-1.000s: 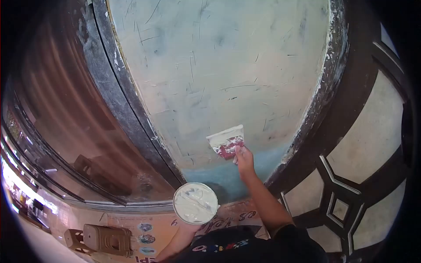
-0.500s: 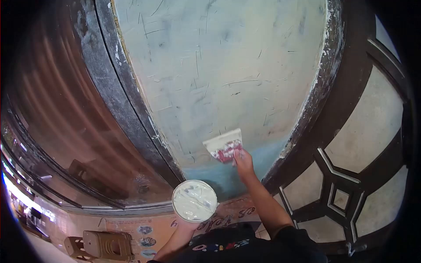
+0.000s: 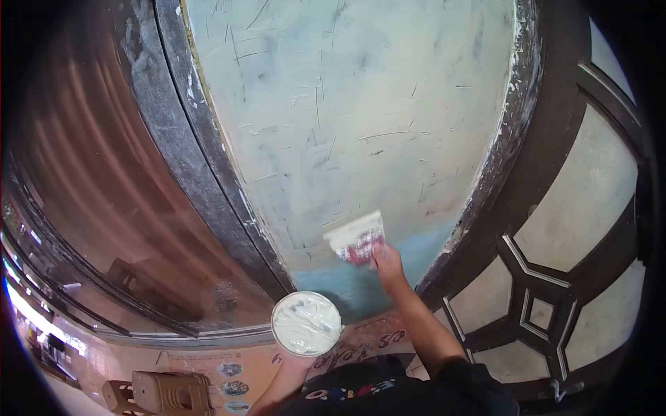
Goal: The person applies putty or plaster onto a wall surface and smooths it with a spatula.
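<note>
Gripping putty knife [image 3: 357, 239] with right hand [image 3: 386, 261], up-right of tub [image 3: 273, 326], pointing blade [image 3: 354, 228] away; supporting tub with left hand [image 3: 297, 361], can't tell closure.

Room runs up the wall [image 3: 374, 104] between dark frames [image 3: 208, 145] (both chipped); the tub [image 3: 274, 326] blocks the lower left.
</note>
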Motion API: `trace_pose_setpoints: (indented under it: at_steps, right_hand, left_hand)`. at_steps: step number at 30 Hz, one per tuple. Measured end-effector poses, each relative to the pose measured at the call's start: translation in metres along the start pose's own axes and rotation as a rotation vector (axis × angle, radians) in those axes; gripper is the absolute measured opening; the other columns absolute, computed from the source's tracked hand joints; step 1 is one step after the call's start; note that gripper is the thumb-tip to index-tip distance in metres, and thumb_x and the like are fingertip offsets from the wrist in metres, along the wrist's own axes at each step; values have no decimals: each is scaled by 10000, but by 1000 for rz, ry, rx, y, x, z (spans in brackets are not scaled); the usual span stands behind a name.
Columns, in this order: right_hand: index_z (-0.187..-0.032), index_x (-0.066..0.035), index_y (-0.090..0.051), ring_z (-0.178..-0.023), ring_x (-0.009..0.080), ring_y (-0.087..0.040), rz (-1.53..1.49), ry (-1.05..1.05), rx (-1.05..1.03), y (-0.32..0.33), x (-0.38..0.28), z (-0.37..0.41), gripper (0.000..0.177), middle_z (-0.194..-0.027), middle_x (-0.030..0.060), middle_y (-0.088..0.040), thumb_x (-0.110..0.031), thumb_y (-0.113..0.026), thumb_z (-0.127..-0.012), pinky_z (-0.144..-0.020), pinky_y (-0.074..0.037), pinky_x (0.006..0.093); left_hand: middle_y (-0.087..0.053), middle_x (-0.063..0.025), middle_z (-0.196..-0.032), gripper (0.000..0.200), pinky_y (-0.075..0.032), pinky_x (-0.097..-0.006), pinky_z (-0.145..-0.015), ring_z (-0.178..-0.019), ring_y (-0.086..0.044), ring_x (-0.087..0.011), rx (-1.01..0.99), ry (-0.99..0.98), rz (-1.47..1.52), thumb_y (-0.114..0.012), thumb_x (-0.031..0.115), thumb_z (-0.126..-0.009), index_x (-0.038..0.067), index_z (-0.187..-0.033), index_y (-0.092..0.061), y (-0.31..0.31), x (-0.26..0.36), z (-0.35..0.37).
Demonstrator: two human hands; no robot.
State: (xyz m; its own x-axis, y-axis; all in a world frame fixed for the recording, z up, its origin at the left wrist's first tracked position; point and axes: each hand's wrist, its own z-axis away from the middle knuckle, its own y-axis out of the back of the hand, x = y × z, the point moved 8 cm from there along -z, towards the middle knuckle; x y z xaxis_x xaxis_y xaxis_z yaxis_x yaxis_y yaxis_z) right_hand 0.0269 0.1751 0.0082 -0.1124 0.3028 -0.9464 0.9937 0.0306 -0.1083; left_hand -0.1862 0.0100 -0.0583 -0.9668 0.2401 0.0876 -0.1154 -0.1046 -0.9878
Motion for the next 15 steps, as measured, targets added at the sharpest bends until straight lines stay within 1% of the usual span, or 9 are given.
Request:
trace_pose_setpoints:
  at_steps: [2, 3, 4, 8, 10, 11, 12, 14, 15]
  right_hand:
    - [-949, -71, -621, -591, 57, -453, -23, -23, 53, -2, 5, -20, 289, -734, -38, -544, -325, -513, -1037, -553, -372, 232]
    - [-959, -71, -623, -593, 56, -458, -51, -44, 107, 0, 16, -25, 285, -736, -38, -546, -323, -514, -1037, -546, -372, 228]
    - [-959, -71, -623, -593, 56, -458, -55, -41, 109, 2, 32, -22, 285, -736, -38, -546, -323, -514, -1037, -546, -372, 228]
    - [-987, -68, -659, -596, 59, -479, 37, -318, 188, 32, 135, 55, 353, -741, -29, -568, -406, -561, -1006, -512, -382, 240]
    - [-1006, -70, -674, -595, 63, -476, 15, -415, 122, 31, 128, 84, 373, -763, -24, -580, -432, -584, -987, -518, -386, 242]
    - [-1006, -70, -674, -595, 63, -476, 16, -412, 118, 30, 116, 83, 373, -763, -24, -580, -432, -584, -987, -518, -386, 242]
    - [-976, -75, -666, -600, 63, -470, 6, -363, 97, 27, 100, 76, 356, -757, -27, -570, -418, -575, -995, -529, -385, 244]
    - [-927, -81, -646, -613, 62, -457, -19, -241, 62, 19, 57, 53, 337, -743, -31, -552, -391, -548, -1015, -554, -382, 247]
    - [-908, -82, -634, -620, 61, -450, -32, -172, 48, 12, 36, 36, 334, -734, -33, -544, -377, -531, -1027, -567, -379, 248]
  left_hand:
    - [-401, -138, -1523, 667, -219, -675, -1151, -1391, -383, -392, -119, 62, 92, -375, 582, -968, 149, -1475, -402, -22, -9, -3]
    - [-399, -140, -1525, 668, -217, -679, -1150, -1394, -378, -393, 1, -17, -133, -376, 586, -965, 153, -1473, -405, -20, -5, -4]
    - [-399, -140, -1525, 668, -217, -679, -1150, -1394, -378, -393, -2, -16, -138, -376, 586, -965, 153, -1473, -405, -20, -6, -5]
    - [-410, -136, -1521, 668, -244, -650, -1148, -1389, -388, -391, -50, -24, -111, -382, 590, -958, 143, -1451, -439, -17, -3, -1]
    - [-409, -137, -1520, 660, -253, -648, -1145, -1391, -387, -386, -45, -110, -244, -372, 582, -965, 141, -1452, -436, -11, 5, 0]
    - [-396, -140, -1522, 691, -229, -700, -1132, -1384, -378, -418, -25, -142, -412, -390, 603, -944, 156, -1471, -399, -7, 10, 3]
    - [-396, -140, -1522, 691, -229, -700, -1132, -1384, -378, -418, -24, -142, -411, -390, 603, -944, 156, -1471, -399, -7, 11, 4]
    - [-405, -141, -1517, 691, -230, -708, -1126, -1378, -386, -416, -54, -15, -25, -390, 603, -942, 153, -1465, -408, -9, 2, 1]
    - [-416, -139, -1510, 674, -227, -711, -1125, -1377, -388, -416, 5, -58, -143, -389, 590, -948, 152, -1459, -419, -4, 3, 0]
